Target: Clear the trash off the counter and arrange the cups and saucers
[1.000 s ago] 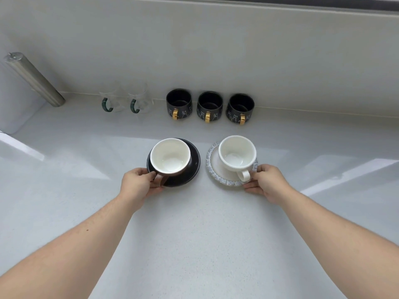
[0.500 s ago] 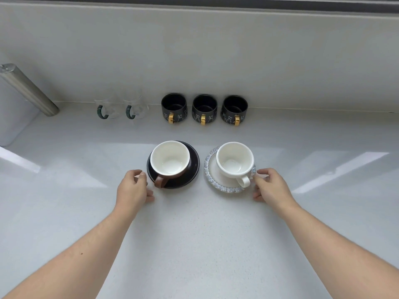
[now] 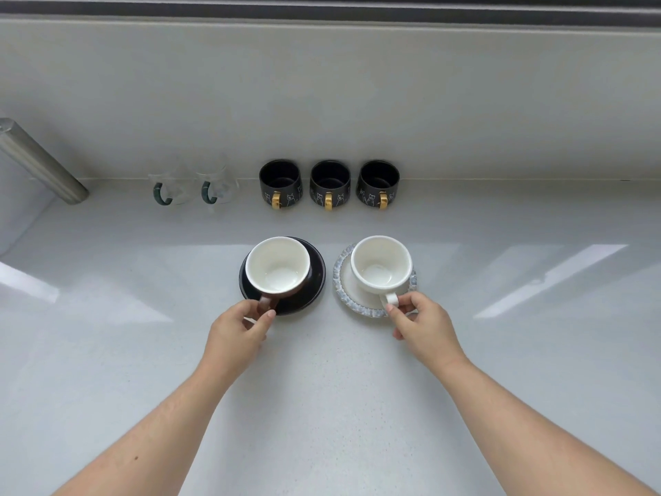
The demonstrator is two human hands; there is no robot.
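Observation:
A brown cup with a white inside [image 3: 277, 267] stands on a black saucer [image 3: 316, 281] at mid-counter. My left hand [image 3: 239, 329] pinches its brown handle at the near side. To the right, a white cup [image 3: 380, 264] stands on a blue-rimmed speckled saucer [image 3: 342, 281]. My right hand [image 3: 425, 325] grips that cup's white handle between thumb and forefinger. Both cups are upright and empty, handles turned toward me.
Along the back wall stand three black mugs with gold handles [image 3: 329, 186] and two clear glass cups with green handles [image 3: 193, 187]. A steel tube [image 3: 39, 162] slants at the far left. The white counter [image 3: 322, 406] stretches around.
Both hands had let go and hovered beside the saucers half a second ago; now each has closed on its cup's handle. The white cup's handle has turned slightly toward me.

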